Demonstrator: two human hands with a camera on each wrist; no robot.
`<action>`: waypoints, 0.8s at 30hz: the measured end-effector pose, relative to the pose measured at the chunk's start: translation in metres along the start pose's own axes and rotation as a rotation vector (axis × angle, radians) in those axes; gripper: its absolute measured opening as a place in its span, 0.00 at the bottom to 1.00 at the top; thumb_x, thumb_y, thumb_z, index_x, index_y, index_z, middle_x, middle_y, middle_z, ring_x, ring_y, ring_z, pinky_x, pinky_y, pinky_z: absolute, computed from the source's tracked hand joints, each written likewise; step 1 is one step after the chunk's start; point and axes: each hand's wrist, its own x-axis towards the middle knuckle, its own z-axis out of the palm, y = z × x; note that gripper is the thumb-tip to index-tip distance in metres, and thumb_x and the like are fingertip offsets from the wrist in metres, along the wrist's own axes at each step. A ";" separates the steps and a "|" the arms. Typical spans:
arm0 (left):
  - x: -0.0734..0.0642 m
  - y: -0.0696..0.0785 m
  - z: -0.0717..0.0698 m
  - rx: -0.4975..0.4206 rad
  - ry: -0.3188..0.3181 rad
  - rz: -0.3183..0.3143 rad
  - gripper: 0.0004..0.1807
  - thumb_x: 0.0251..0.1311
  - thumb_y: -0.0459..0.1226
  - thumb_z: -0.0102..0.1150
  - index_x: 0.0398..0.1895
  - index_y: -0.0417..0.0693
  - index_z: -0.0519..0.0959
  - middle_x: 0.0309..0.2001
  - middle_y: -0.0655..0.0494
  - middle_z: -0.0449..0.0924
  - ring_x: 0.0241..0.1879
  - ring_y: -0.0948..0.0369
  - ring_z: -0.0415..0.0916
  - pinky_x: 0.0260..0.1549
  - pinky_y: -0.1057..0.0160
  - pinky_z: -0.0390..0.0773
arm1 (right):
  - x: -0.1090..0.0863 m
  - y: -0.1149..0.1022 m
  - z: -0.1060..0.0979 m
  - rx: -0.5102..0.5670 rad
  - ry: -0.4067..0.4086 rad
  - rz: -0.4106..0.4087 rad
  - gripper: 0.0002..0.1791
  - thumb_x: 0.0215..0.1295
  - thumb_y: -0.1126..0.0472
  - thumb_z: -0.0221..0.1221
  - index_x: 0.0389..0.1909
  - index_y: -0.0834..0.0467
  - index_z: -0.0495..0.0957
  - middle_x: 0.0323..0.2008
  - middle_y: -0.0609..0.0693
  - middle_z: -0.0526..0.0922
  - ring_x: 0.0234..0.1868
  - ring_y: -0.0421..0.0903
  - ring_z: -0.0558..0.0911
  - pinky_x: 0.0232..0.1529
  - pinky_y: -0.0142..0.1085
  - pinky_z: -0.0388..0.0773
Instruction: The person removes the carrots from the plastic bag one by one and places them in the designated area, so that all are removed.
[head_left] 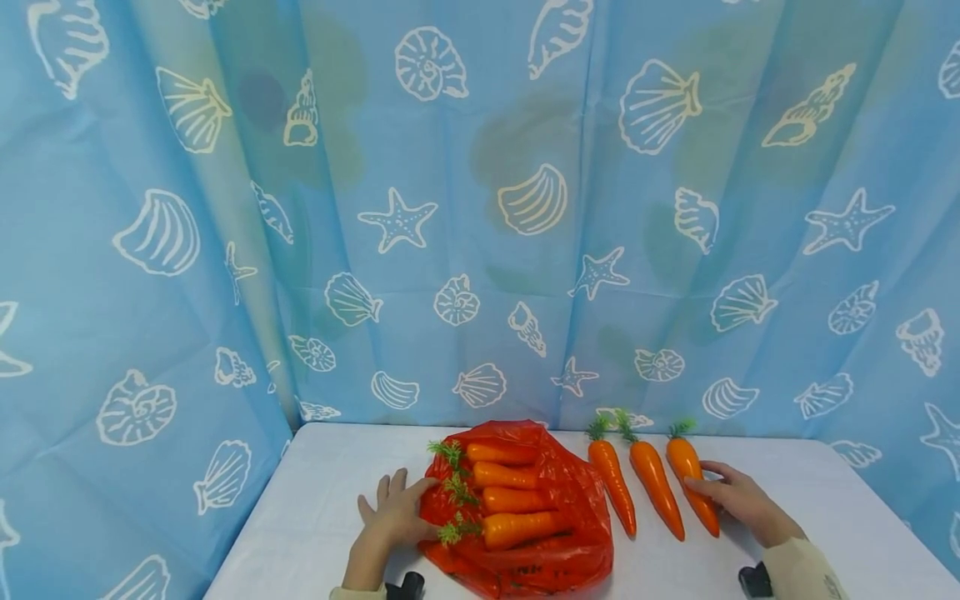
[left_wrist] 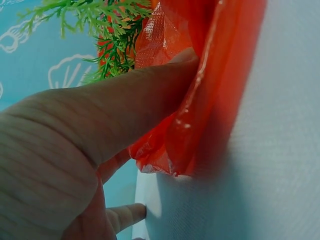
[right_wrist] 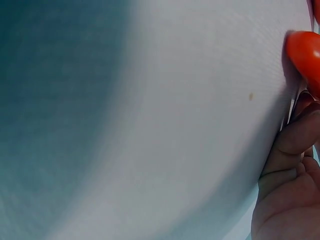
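Note:
In the head view a red plastic bag (head_left: 555, 575) lies on the table, with several carrots (head_left: 517, 500) inside, their leafy green tops at its mouth on the left. My left hand (head_left: 393, 521) is at that mouth, fingers spread. Its straight thumb (left_wrist: 135, 102) reaches under a fold of the bag in the left wrist view. Right of the bag lie three loose carrots in a row. On the rightmost carrot (head_left: 692, 479), my right hand (head_left: 742, 500) has its thumb and fingers about the body. Only the carrot's orange tip (right_wrist: 305, 57) shows in the right wrist view.
Two loose carrots, one nearer the bag (head_left: 611, 479) and a middle one (head_left: 654, 483), lie between the bag and my right hand. The white table (head_left: 300, 492) backs onto a blue curtain (head_left: 465, 250) printed with shells and starfish.

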 end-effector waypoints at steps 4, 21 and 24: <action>0.001 -0.001 0.001 -0.004 -0.002 0.003 0.40 0.30 0.46 0.75 0.56 0.61 0.74 0.67 0.39 0.55 0.67 0.36 0.42 0.56 0.24 0.30 | 0.000 -0.001 0.000 0.004 0.007 0.003 0.61 0.46 0.27 0.56 0.67 0.68 0.47 0.57 0.74 0.62 0.47 0.62 0.69 0.49 0.59 0.71; 0.003 -0.002 0.003 -0.025 -0.012 0.008 0.40 0.31 0.46 0.75 0.57 0.62 0.73 0.68 0.40 0.54 0.67 0.36 0.41 0.56 0.25 0.28 | -0.015 -0.020 -0.011 -0.177 -0.004 0.000 0.68 0.42 0.25 0.58 0.65 0.72 0.38 0.56 0.78 0.56 0.49 0.68 0.66 0.49 0.61 0.72; 0.001 0.000 0.001 -0.024 -0.009 -0.002 0.40 0.30 0.46 0.75 0.56 0.61 0.73 0.68 0.40 0.54 0.68 0.36 0.41 0.56 0.25 0.28 | -0.023 -0.028 -0.017 -0.212 0.052 -0.068 0.67 0.44 0.26 0.57 0.66 0.72 0.37 0.57 0.78 0.54 0.50 0.70 0.64 0.48 0.61 0.72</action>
